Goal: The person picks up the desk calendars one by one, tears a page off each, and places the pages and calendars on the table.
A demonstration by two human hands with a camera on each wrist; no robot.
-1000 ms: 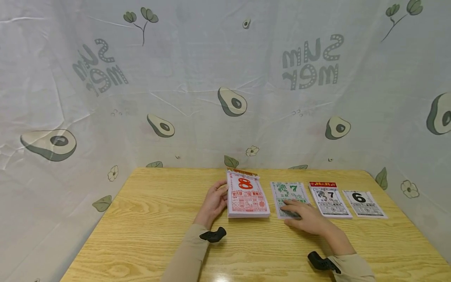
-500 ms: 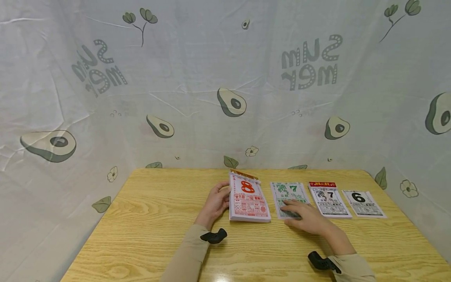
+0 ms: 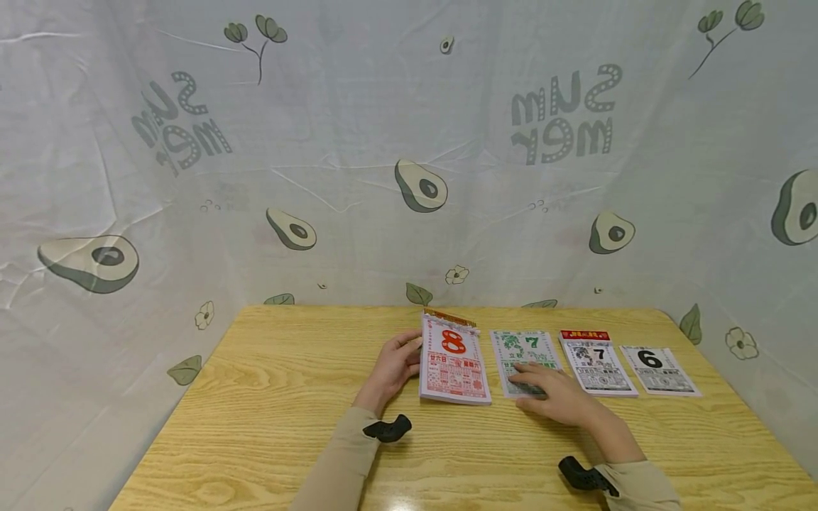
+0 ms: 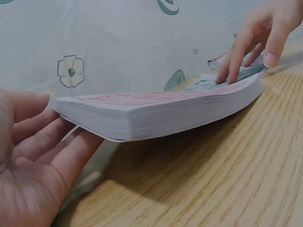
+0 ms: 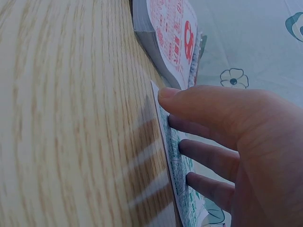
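My left hand grips the left edge of a thick tear-off calendar with a red 8 on its top page. In the left wrist view the fingers lie beneath the pad, which is tilted with its left side raised off the wood. To its right, my right hand rests on a loose calendar sheet with a green 7. Its fingertips touch the print, spread and slightly bent, and cover the sheet's lower part. The right wrist view shows the thumb by the sheet's near corner.
Right of that sheet lies a smaller calendar with a red header and a black 7. Beside it is a loose page with a black 6. A printed cloth hangs behind the wooden table.
My left hand has shifted the red 8 calendar slightly right and towards me, closer to the green sheet. The right hand stays in place.
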